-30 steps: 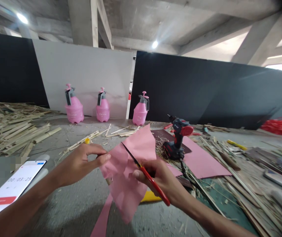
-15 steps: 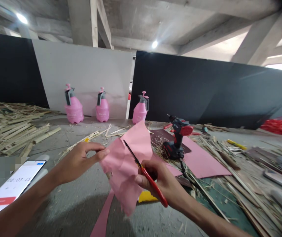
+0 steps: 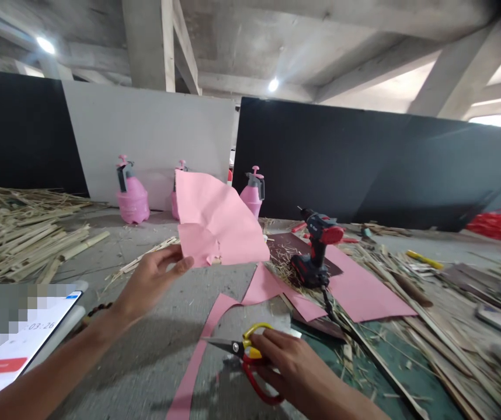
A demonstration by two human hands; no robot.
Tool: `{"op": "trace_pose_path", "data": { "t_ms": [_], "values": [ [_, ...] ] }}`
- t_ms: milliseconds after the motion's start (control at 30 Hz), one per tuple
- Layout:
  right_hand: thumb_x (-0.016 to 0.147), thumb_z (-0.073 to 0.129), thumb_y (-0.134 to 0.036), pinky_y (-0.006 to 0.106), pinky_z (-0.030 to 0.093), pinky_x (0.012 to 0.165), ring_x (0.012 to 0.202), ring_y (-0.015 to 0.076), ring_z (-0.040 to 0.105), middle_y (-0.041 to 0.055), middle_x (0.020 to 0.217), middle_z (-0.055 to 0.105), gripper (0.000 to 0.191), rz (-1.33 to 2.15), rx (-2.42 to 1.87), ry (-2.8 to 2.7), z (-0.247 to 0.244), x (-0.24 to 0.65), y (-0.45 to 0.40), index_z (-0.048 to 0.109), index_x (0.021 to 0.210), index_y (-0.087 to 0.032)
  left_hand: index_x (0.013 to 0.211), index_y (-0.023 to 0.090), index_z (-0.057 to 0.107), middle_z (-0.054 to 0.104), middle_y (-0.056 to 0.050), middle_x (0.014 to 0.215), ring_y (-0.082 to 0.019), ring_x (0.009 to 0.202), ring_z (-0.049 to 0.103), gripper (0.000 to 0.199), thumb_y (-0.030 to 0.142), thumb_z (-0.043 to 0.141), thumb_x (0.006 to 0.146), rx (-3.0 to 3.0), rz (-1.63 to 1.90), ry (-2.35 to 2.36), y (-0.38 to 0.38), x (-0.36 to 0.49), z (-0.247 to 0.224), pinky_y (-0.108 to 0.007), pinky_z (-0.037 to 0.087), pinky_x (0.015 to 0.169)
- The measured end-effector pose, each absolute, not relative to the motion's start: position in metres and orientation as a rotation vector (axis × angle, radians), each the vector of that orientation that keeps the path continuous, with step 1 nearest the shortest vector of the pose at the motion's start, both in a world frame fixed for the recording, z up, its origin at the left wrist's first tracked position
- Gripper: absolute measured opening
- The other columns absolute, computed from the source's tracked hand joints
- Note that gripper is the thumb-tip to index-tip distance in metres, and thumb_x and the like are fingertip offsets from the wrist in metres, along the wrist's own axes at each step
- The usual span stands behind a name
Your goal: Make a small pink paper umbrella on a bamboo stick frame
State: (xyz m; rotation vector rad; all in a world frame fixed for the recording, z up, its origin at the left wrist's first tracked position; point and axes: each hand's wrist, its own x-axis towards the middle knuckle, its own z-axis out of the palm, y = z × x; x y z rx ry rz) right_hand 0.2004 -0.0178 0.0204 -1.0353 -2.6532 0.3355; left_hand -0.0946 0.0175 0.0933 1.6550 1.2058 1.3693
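Scissors (image 3: 237,350) lowered, in right hand (image 3: 294,364), paper (image 3: 218,221) raised

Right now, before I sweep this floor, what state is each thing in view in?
Left hand: raised, holding the paper.
Pink paper sheet: lifted, creased, ragged lower edge.
Right hand: over the scissors, grip unclear.
Scissors: blades closed.
Cordless drill: upright on its battery.
Phone: screen lit, showing a timer.
Leftmost pink spray bottle: upright.

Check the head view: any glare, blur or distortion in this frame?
Head view: wide-angle distortion bends the black panel; ceiling lamp glares mildly; a dark smudge covers the top-right corner; phone is partly pixelated; pink paper sheet by the left hand is fairly sharp.
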Motion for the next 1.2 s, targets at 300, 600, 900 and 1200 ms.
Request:
{"op": "trace_pose_path", "data": {
  "t_ms": [300,600,900,1200],
  "values": [
    [0.078,0.069,-0.002,0.030,0.051,0.074,0.089,0.0248,0.073,0.0095,0.101,0.077,0.033,0.273,-1.199,-2.610,0.018,0.191,0.032,0.075,0.106,-0.017,0.107,0.017,0.073,0.078,-0.010,0.110,-0.027,0.111,0.071,0.042,0.048,0.078,0.079,1.510,1.480,1.102,0.023,-0.077,0.063,-0.035,0.055,0.097],
    [0.080,0.072,-0.004,0.026,0.048,0.069,0.081,0.0184,0.070,0.0048,0.087,0.077,0.020,0.356,-1.034,-2.653,0.032,0.173,0.049,0.078,0.091,-0.019,0.096,0.018,0.074,0.080,-0.008,0.102,-0.025,0.104,0.072,0.032,0.043,0.080,0.078,1.554,1.554,1.002,0.016,-0.073,0.065,-0.032,0.056,0.093],
    [0.098,0.059,-0.017,0.039,0.053,0.087,0.101,0.0229,0.064,0.0104,0.113,0.073,0.024,-0.054,-0.572,-2.075,0.112,0.138,0.017,0.066,0.120,-0.016,0.099,0.019,0.076,0.079,-0.008,0.105,-0.029,0.107,0.069,0.030,0.034,0.084,0.075,1.513,1.501,0.959,0.014,-0.068,0.060,-0.039,0.052,0.101],
    [0.093,0.063,-0.010,0.037,0.052,0.080,0.097,0.0244,0.058,0.0083,0.100,0.069,0.025,0.002,-0.650,-2.092,0.114,0.119,0.033,0.068,0.117,-0.016,0.102,0.019,0.076,0.079,-0.007,0.106,-0.030,0.106,0.069,0.034,0.031,0.087,0.072,1.513,1.450,0.994,0.010,-0.066,0.058,-0.037,0.054,0.098]
  ]
}}
